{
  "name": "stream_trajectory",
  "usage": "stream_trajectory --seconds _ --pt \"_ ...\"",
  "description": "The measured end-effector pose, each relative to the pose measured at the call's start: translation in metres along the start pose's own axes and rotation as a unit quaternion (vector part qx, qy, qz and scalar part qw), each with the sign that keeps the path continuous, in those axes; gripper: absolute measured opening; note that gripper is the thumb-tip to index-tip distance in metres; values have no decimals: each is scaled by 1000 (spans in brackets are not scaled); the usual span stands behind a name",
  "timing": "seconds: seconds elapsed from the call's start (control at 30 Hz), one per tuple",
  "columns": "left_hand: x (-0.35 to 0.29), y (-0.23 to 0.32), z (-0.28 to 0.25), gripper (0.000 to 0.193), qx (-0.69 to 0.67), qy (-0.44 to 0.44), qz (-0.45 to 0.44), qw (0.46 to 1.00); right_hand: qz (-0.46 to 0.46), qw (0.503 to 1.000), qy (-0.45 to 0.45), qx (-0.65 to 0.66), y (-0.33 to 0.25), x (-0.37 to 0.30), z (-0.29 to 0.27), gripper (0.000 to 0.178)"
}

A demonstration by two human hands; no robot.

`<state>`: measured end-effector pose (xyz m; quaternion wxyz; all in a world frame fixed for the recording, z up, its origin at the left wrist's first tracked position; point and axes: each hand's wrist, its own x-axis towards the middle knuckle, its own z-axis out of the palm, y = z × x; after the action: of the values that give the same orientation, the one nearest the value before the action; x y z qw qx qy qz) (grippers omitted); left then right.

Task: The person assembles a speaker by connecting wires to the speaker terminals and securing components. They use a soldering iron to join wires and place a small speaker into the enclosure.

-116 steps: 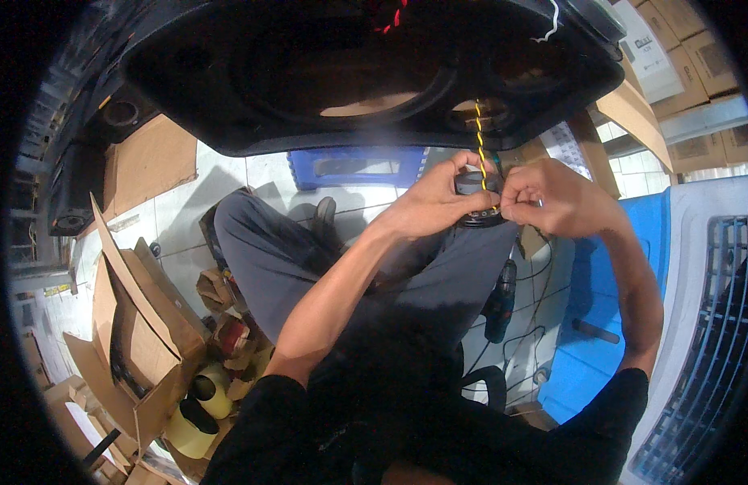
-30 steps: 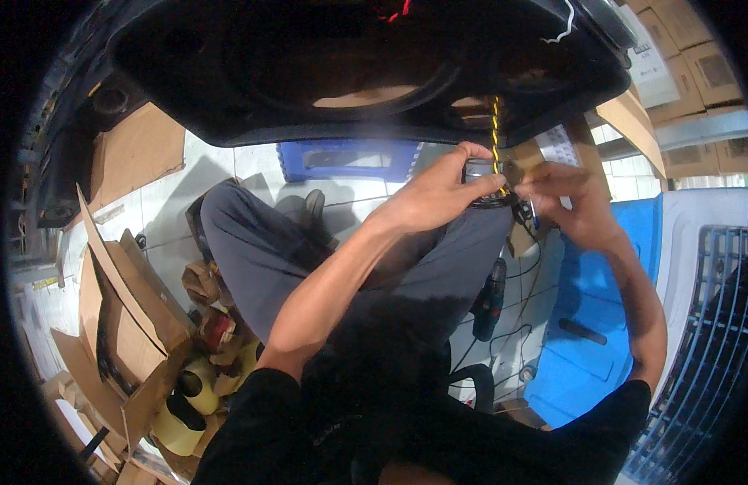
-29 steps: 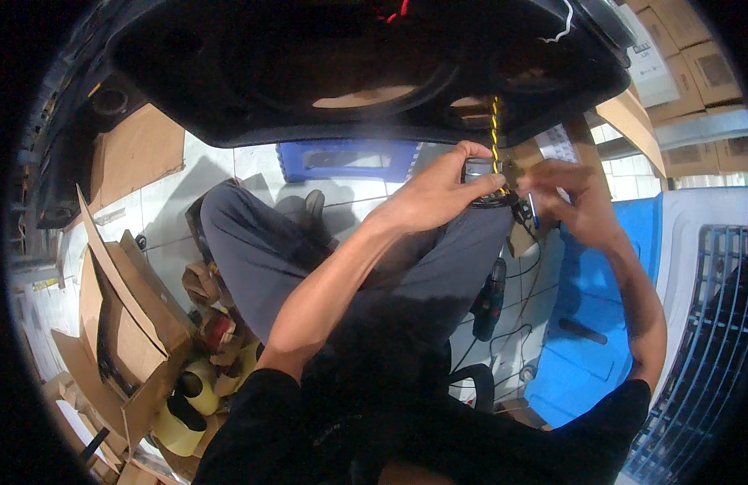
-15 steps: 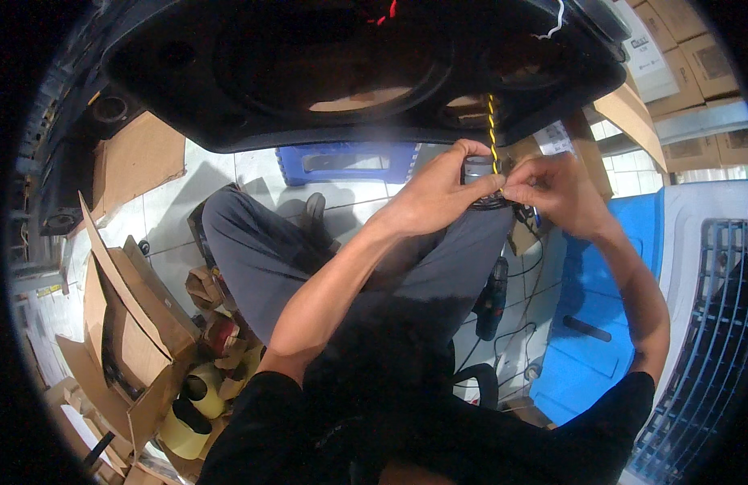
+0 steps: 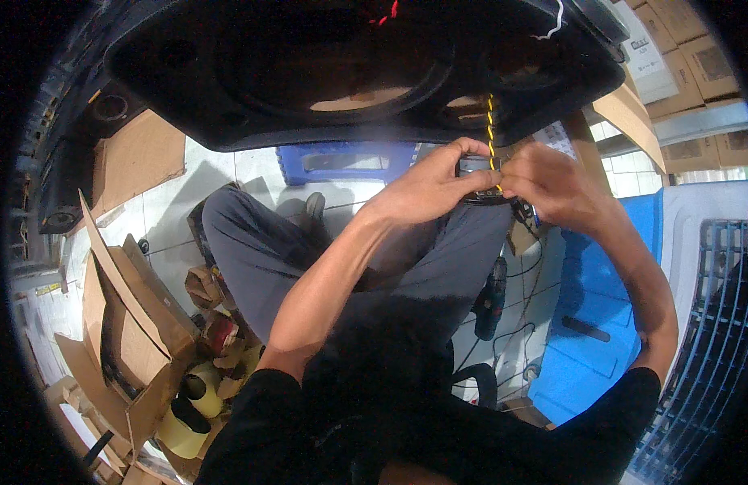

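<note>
My left hand (image 5: 442, 179) is closed round a small dark part with a silvery body (image 5: 477, 166), whose exact kind I cannot make out. It is held over my right knee. A twisted yellow-and-black wire (image 5: 491, 121) hangs from an opening in a large black speaker cabinet (image 5: 309, 133) and runs down across the part to my fingers. My right hand (image 5: 552, 186) pinches at the wire's lower end against the part's edge. Its fingertips hide the very end of the wire. The left thumb lies beside the wire.
A blue plastic stool (image 5: 341, 162) stands under the cabinet. To the right are a blue plastic panel (image 5: 600, 323) and a pale crate (image 5: 713, 323). A power drill (image 5: 492, 299) and cables lie by my right leg. Cardboard boxes (image 5: 139, 323) and tape rolls (image 5: 184, 428) fill the lower left.
The part in my left hand has tilted and shifted slightly. My right hand has moved a little up and left, closer against it.
</note>
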<state>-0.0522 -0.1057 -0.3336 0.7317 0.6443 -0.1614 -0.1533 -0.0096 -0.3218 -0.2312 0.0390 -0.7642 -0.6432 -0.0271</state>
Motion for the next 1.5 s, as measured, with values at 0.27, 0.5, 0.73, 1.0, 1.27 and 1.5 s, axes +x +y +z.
stream_trajectory --seconds 0.27,0.5,0.73,1.0,1.27,1.5 --pt "1 2 -8 38 -14 -40 -50 998 -161 975 -25 -148 5 7 -6 28" --pt "2 -7 -6 41 -29 -18 -68 997 -30 991 49 -117 7 0 -11 23" --pt "0 -2 -5 44 -33 -11 -31 999 394 883 89 238 -35 0 -9 16" --pt "0 -5 2 42 -14 4 -11 1000 445 828 -8 341 -32 12 -7 19" --pt "-3 -3 -1 52 22 13 0 1000 423 874 37 235 -44 18 7 17" --pt "-7 2 -6 70 43 24 89 995 398 898 84 168 -57 16 21 10"
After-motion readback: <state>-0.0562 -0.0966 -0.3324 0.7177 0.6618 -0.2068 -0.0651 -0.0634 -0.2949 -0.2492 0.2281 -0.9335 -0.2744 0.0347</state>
